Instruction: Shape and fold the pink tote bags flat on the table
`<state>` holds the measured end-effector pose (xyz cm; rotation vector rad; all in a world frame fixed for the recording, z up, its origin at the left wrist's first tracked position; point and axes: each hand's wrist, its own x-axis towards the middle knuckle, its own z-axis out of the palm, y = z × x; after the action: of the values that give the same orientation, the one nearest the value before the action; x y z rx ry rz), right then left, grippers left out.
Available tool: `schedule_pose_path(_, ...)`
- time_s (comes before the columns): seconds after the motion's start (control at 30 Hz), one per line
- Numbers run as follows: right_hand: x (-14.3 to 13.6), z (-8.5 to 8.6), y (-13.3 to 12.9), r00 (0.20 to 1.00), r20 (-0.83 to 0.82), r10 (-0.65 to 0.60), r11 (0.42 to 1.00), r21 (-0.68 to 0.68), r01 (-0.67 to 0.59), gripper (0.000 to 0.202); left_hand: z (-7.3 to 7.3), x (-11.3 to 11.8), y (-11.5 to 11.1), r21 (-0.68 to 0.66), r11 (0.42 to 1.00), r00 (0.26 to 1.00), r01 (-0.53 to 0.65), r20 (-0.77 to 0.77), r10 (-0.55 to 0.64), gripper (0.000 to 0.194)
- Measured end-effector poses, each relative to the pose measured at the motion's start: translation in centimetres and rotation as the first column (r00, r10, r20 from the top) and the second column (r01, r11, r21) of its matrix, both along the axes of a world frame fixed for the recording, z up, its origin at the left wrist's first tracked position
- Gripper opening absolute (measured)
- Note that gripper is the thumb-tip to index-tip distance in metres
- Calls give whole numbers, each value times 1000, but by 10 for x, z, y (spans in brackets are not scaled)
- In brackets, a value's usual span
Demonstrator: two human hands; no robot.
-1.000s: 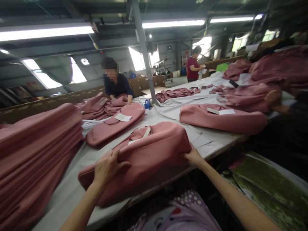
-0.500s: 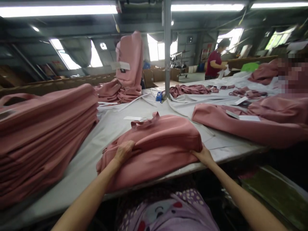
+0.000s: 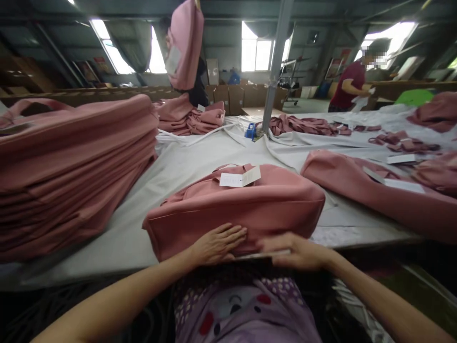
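Both hands [image 3: 255, 247] press flat, fingers meeting, on the pink bag [image 3: 235, 209].

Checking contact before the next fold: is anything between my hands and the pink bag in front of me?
Nothing visible. The left hand and the right hand both lie flat on the near side of the pink bag, at the table's front edge.

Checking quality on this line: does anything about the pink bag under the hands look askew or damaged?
Nothing looks damaged. The pink bag lies flat at the table edge, left hand and right hand pressed flat on its near side. Only its white tag lies loose and slightly tilted on top.
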<state>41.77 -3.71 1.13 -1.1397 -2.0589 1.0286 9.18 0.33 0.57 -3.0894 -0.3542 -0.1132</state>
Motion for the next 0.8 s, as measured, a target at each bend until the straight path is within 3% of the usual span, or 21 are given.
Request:
schedule_pose_path(0.07,-5,-19,32,998,-13,-63,996,-60,62,47,-13,-2,23,-115,991,998,-63,-35,59,70)
schedule_pose_path(0.17,-11,-35,64,990,-39,-132,987,-97,128,52,-20,-3,53,-170,982,996,-78,-55,70,73)
schedule_pose_path(0.33,-11,-35,69,985,-26,-169,986,-2,169,52,-12,-6,79,-154,986,996,-67,-71,57,73)
schedule_pose_path(0.4,-9,-22,64,979,-3,-203,976,76,203,47,-6,-9,79,-113,990,995,-82,-63,75,73)
schedule_pose_path(0.47,-5,2,58,972,47,-232,950,226,216,41,3,-15,75,-28,994,993,-109,-41,108,74)
schedule_pose_path(0.53,1,36,56,937,196,-287,860,483,163,39,16,-23,69,93,976,980,-196,6,197,79)
schedule_pose_path(0.6,7,70,59,813,412,-412,728,685,22,46,34,-33,65,203,913,935,-353,73,346,92)
schedule_pose_path(0.63,10,85,63,717,511,-474,695,717,-52,55,44,-39,65,249,865,900,-436,104,424,98)
schedule_pose_path(0.67,13,97,69,623,593,-510,702,705,-95,65,54,-44,65,287,814,862,-505,126,491,103)
schedule_pose_path(0.73,18,111,83,479,720,-503,772,623,-127,78,72,-52,70,328,732,796,-597,130,591,106)
schedule_pose_path(0.8,21,115,96,425,795,-434,837,530,-136,83,85,-58,76,324,697,757,-640,109,644,104)
